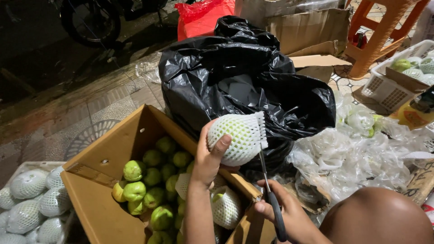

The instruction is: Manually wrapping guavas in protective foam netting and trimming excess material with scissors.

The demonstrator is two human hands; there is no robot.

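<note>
My left hand (pixel 209 158) holds up a green guava wrapped in a white foam net (pixel 237 135), thumb across its front. My right hand (pixel 282 212) grips dark-handled scissors (pixel 267 185), whose blades reach up to the net's right edge. Below both hands stands an open cardboard box (pixel 97 178) full of bare green guavas (pixel 149 190), with two net-wrapped ones near its right side. My bare knee (pixel 377 217) shows at the lower right.
A big black plastic bag (pixel 244 77) lies behind the box. Clear plastic bags (pixel 357 153) pile up at the right. A white basket of wrapped fruit (pixel 398 79), an orange stool (pixel 379 31) and cardboard stand at the back; wrapped guavas (pixel 31 203) lie lower left.
</note>
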